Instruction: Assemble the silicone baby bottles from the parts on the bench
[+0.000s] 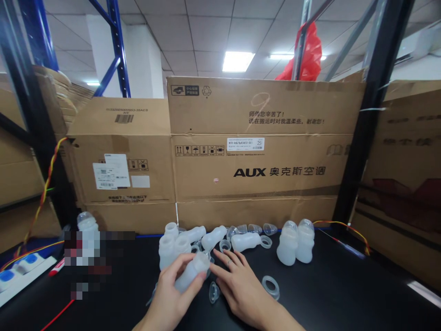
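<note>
My left hand [169,290] is wrapped round a milky white baby bottle [189,276], tilted with its open neck up and to the right. Close by on the right, my right hand [237,286] has its fingers stretched out over the loose parts, with nothing visibly held in them. A clear silicone teat [214,292] lies between the hands. To the right of my right hand is a translucent collar ring [270,288]. Beyond the hands, open bottle bodies [167,250] stand upright, while another bottle body [245,242] lies on its side among rings and clear caps [255,229].
Two capped bottles [287,243] stand at the right, and another capped bottle [87,230] at the left. Cardboard boxes [213,184] wall off the back of the black table [327,294]. A power strip [29,271] and a red marker [57,266] lie at the left edge.
</note>
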The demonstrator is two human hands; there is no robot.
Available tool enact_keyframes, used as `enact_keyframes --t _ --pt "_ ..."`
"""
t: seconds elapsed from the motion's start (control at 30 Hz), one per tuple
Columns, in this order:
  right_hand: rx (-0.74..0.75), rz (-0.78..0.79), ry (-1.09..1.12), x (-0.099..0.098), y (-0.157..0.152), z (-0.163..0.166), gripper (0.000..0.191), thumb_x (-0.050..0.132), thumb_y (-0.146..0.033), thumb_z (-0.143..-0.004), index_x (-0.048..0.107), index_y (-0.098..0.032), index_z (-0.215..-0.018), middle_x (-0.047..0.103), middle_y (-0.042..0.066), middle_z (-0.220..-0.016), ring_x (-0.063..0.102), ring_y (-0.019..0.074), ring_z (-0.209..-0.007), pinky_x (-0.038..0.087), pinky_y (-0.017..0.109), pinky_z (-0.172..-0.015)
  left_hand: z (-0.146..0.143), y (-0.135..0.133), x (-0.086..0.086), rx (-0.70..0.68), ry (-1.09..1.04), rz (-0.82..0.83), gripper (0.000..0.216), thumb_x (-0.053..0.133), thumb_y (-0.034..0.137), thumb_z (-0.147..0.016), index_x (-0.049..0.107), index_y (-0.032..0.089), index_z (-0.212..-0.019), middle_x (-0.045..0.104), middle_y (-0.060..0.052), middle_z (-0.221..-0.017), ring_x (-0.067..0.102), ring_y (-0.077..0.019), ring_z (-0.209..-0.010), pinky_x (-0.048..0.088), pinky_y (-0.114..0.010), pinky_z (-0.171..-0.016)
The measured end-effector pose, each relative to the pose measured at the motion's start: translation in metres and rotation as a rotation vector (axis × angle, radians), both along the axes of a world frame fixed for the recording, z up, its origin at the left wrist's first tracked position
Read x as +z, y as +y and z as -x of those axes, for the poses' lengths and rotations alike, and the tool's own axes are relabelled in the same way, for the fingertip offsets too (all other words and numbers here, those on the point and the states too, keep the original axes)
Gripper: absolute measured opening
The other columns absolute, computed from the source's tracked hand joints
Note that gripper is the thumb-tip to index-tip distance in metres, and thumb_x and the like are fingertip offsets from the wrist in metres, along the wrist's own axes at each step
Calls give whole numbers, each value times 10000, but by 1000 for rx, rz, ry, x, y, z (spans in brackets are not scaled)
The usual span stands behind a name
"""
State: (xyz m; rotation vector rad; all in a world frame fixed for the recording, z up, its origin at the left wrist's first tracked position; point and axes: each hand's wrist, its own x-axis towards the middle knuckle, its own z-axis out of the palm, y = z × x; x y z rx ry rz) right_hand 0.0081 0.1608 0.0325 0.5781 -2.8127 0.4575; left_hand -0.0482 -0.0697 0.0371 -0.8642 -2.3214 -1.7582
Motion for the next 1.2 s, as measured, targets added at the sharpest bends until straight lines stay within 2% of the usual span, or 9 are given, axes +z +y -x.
enact_keyframes --t 0.17,0.3,0.4,0.5,0.57,0.67,0.83,1.07,1.2 --pt "-131 74 88 -8 3 2 387 503 -228 -1001 598 -250 -1376 380 15 -1616 347 260 -1509 280 528 -1296 1 -2 0 -12 28 11 336 746 517 -882 705 262 -1097 795 2 -1018 755 -159 -938 590 -169 -856" --pt "-144 67 135 -13 4 4 509 570 -210 -948 555 -309 -1447 333 30 -1633 357 284 -1494 351 528 -1249 0 -1 2 4 65 34 316 744 512 -883 709 270 -1084 795 17 -995 754 -136 -903 583 -151 -850" --pt "-178 107 73 -22 5 7 460 585 -236 -955 595 -312 -1408 356 59 -1615 507 311 -1361 465 522 -1150 -1 -1 3 28 106 69 312 732 517 -888 715 273 -1081 797 18 -984 756 -132 -881 592 -154 -832" --pt "-171 270 47 -30 10 11 430 511 -175 -955 594 -235 -1372 465 115 -1516 619 264 -1196 533 460 -1081 -2 -2 1 77 184 127 313 747 508 -878 720 283 -1095 801 20 -979 762 -132 -857 610 -165 -820" --pt "-125 404 89 -29 14 11 430 476 -185 -974 542 -202 -1399 507 132 -1460 578 245 -1281 499 420 -1143 -1 -4 0 109 268 170 306 765 487 -868 722 296 -1104 806 19 -1012 775 -139 -881 627 -177 -835" --pt "-62 636 113 -18 20 5 351 500 -310 -1022 564 -203 -1351 491 126 -1457 483 235 -1397 444 407 -1203 -1 -6 -1 137 429 239 311 797 457 -847 725 316 -1115 811 15 -1087 793 -162 -963 649 -205 -878" --pt "60 1024 -101 2 23 -13 402 601 -500 -1024 595 -220 -1313 599 108 -1305 632 215 -1196 542 369 -1088 -2 -6 1 164 669 313 366 844 447 -804 709 334 -1125 821 42 -1062 813 -171 -910 682 -222 -805" --pt "221 695 86 1 9 -27 326 608 -314 -1042 588 -278 -1365 590 77 -1384 579 195 -1314 490 364 -1171 -8 -8 1 134 761 318 470 913 493 -713 742 350 -1127 834 67 -1007 815 -163 -845 685 -200 -782" --pt "298 671 174 -2 9 -28 330 619 -294 -1048 593 -277 -1377 630 82 -1348 620 186 -1286 533 315 -1123 -15 -9 -2 97 463 249 438 956 449 -627 819 363 -1034 840 34 -972 809 -189 -870 674 -220 -832"
